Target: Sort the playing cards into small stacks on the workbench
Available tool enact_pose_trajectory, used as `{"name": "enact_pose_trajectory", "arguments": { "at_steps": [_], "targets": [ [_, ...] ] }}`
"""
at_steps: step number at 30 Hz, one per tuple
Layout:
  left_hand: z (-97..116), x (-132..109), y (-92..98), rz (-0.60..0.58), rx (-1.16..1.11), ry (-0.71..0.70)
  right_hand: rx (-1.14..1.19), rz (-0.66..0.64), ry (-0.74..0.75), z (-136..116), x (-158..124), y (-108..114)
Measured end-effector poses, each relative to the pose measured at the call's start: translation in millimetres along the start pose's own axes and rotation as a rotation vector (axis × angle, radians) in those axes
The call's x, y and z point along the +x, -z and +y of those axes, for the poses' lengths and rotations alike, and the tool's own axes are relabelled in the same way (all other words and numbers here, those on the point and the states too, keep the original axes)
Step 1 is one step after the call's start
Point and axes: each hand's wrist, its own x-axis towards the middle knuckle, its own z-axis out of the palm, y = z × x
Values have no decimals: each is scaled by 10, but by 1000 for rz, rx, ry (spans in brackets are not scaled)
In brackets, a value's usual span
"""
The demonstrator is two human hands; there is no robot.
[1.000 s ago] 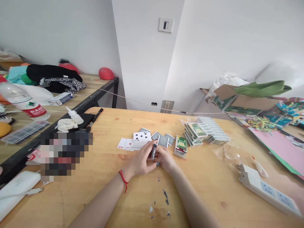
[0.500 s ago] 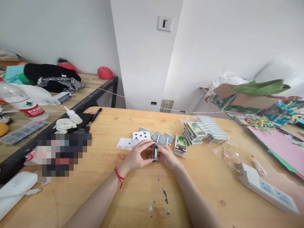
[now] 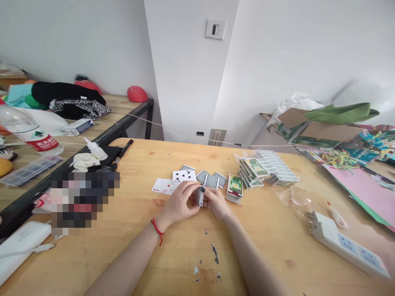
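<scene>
Turned slightly since half a second ago, the playing card [image 3: 201, 201] shows more white; left hand [image 3: 181, 202] and right hand [image 3: 217, 204], fingers curled, pinch it over the bench [image 3: 271, 246], near the five of spades [image 3: 184, 176].

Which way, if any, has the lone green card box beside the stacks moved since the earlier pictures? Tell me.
No: against the lower wall plate, the green card box has kept its place.

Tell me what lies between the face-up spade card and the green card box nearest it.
In the head view, overlapping grey-backed cards lie face down between the spade card and that box.
</scene>
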Motion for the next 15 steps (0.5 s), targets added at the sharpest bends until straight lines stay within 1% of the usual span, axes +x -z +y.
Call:
{"name": "enact_pose_trajectory", "arguments": {
  "at_steps": [6, 15],
  "targets": [
    [0, -6, -5, 7, -8, -5, -76, 63, 26, 6, 5, -15],
    [2, -6, -8, -3, 8, 17, -33, 93, 60, 40, 14, -1]
  ]
}}
